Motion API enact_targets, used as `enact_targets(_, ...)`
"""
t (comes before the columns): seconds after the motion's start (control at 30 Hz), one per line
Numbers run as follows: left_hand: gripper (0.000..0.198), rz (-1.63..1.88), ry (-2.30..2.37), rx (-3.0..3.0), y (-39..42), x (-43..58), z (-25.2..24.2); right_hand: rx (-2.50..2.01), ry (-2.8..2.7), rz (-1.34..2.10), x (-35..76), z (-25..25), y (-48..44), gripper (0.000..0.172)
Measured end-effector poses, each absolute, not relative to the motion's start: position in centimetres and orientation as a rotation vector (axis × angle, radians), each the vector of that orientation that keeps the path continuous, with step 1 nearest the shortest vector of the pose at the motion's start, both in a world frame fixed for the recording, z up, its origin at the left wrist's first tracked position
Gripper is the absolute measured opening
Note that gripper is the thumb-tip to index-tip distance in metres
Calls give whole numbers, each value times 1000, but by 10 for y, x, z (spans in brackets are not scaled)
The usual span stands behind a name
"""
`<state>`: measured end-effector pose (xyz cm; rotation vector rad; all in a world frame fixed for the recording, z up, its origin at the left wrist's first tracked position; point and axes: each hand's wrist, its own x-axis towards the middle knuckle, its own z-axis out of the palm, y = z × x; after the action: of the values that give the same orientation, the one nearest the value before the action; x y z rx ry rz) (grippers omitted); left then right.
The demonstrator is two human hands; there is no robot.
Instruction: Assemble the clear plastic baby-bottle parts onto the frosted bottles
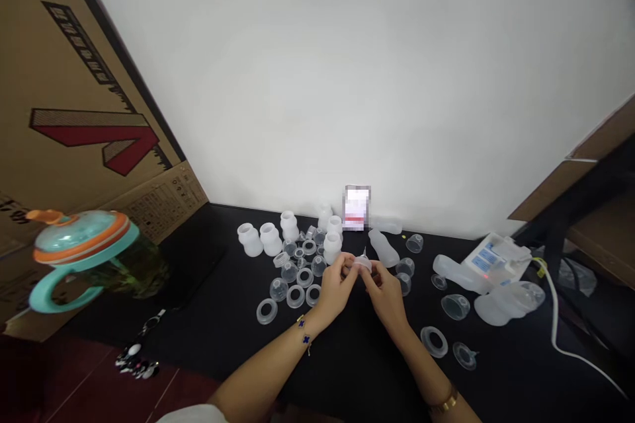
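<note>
Translucent teat (364, 263) pinched: left hand (338, 285), right hand (387, 291).

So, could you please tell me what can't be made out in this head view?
All in the head view:
What the upright screen shows: blurred into blocks.
Full outline of the small translucent piece: partly covered by the fingers of the left hand and right hand.
Print on the white box: too small.
Rest of the cardboard box: cut off by the left edge.

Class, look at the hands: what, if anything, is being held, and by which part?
The left hand and right hand together hold a small pale piece, gripped at opposite sides of its edge, thin tip upward.
</note>
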<state>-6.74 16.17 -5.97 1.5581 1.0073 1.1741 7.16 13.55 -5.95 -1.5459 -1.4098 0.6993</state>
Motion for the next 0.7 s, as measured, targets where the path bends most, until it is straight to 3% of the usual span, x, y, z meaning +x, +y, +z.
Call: enact_targets(0.7, 21, 1089, 1155, 1812, 162, -67, -66, -1528, -1541, 580, 72, -58, 134, 31)
